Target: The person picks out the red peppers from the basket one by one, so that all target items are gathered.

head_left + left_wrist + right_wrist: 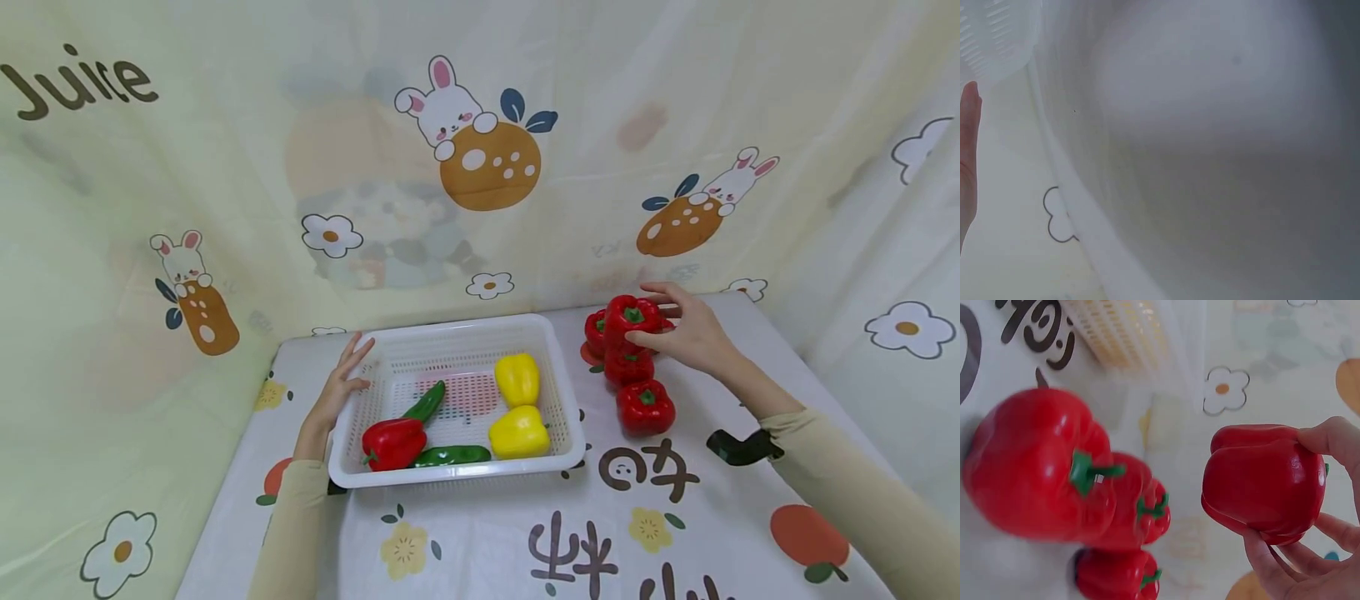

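My right hand grips a red bell pepper between thumb and fingers, raised over several other red bell peppers. The nearest of these is a red bell pepper lying toward the front of the group. On the other side, my left hand lies along the left rim of a white perforated basket, fingers extended. Two yellow bell peppers sit at the basket's right side. At its front left are a red bell pepper and two long green vegetables.
A printed cloth covers the table. Pale printed curtains rise behind the table and along both sides. A black strap end sticks out from the right wrist.
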### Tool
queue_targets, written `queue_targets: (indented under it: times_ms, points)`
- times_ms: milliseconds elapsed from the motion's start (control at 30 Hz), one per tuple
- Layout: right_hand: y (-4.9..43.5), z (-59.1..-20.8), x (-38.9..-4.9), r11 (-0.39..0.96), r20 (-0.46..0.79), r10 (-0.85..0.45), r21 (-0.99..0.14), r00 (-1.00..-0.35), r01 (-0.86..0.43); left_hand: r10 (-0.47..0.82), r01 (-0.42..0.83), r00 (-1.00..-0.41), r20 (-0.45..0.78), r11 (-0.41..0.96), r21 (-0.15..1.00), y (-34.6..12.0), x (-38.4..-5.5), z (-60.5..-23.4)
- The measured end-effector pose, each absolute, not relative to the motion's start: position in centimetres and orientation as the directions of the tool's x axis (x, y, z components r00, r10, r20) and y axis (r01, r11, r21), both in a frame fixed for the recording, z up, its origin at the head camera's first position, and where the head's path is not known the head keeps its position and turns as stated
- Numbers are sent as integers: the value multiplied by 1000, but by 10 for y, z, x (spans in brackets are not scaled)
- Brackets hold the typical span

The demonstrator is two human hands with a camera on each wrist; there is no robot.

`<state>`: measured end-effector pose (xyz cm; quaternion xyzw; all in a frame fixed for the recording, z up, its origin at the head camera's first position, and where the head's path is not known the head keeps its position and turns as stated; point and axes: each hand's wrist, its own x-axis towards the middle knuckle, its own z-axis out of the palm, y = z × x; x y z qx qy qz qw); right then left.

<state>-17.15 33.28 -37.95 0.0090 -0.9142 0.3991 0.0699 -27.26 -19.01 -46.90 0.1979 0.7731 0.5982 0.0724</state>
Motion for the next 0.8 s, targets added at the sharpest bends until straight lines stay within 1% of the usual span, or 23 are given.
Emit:
queue_targets:
  times_ms: [200, 467, 800]
  points:
    - [358, -384, -168, 692, 131, 71, -720, -989, -46, 399, 222, -908, 127, 201, 954, -191, -273, -470]
    - [389, -402, -163, 709, 145, 92, -704, -985, -37, 396, 217, -910, 123, 204, 955, -191, -275, -470]
    - [412, -428, -158, 714, 106, 98, -700, -990, -5, 398, 228, -908, 130, 209, 951, -192, -276, -474]
